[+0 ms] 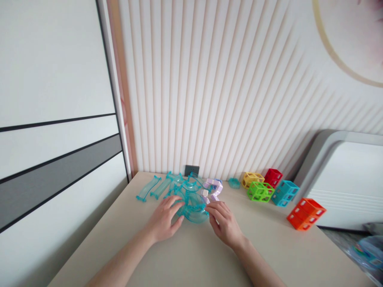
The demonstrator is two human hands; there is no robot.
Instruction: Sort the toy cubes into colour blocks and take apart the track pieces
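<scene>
Translucent teal curved track pieces lie in a loose heap in front of me. My left hand is at the heap's near left side, thumb and fingers apart, with the fingertips by the teal plastic. At the right end of the nearest curved piece is my right hand. Its fingers are bent, their tips against or just beside the piece, and the thumb stands apart below. Neither hand is visibly closed around a piece. Behind the right fingers lie pale lilac blocks, partly covered by the teal parts and the hand.
Two straight teal tracks lie on the table at left. A small teal piece is near the wall. To the right stand yellow, green, red, blue and orange open-framed blocks.
</scene>
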